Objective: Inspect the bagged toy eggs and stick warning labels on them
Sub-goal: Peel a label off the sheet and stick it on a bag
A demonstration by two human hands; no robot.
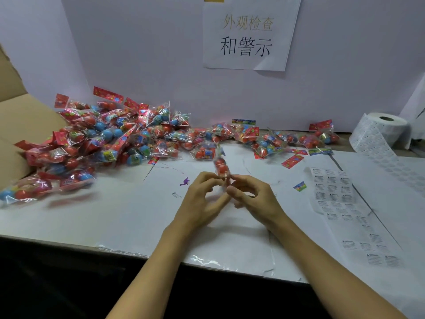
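Both bare forearms are reaching in from the near edge over the white paper-covered worktable. Left hand and right hand are meeting at the table's middle, fingertips of each pinching the lower end of one small clear plastic bag of red toy eggs, which is standing upright just above the hands and clear of the table.

Large heap of clear bags holding red and blue toy eggs with red header cards is lying along the back left of the table, spilling beside an open brown cardboard carton at the left edge; whether the carton is holding anything cannot be told. A smaller row of the same bags is running along the back wall toward the right.

White roll of printed warning labels is sitting at the far right, its label strip trailing forward across the table beside the right hand. Small purple toy dinosaur is lying near the left hand. White paper sign with Chinese characters is hanging on the wall.
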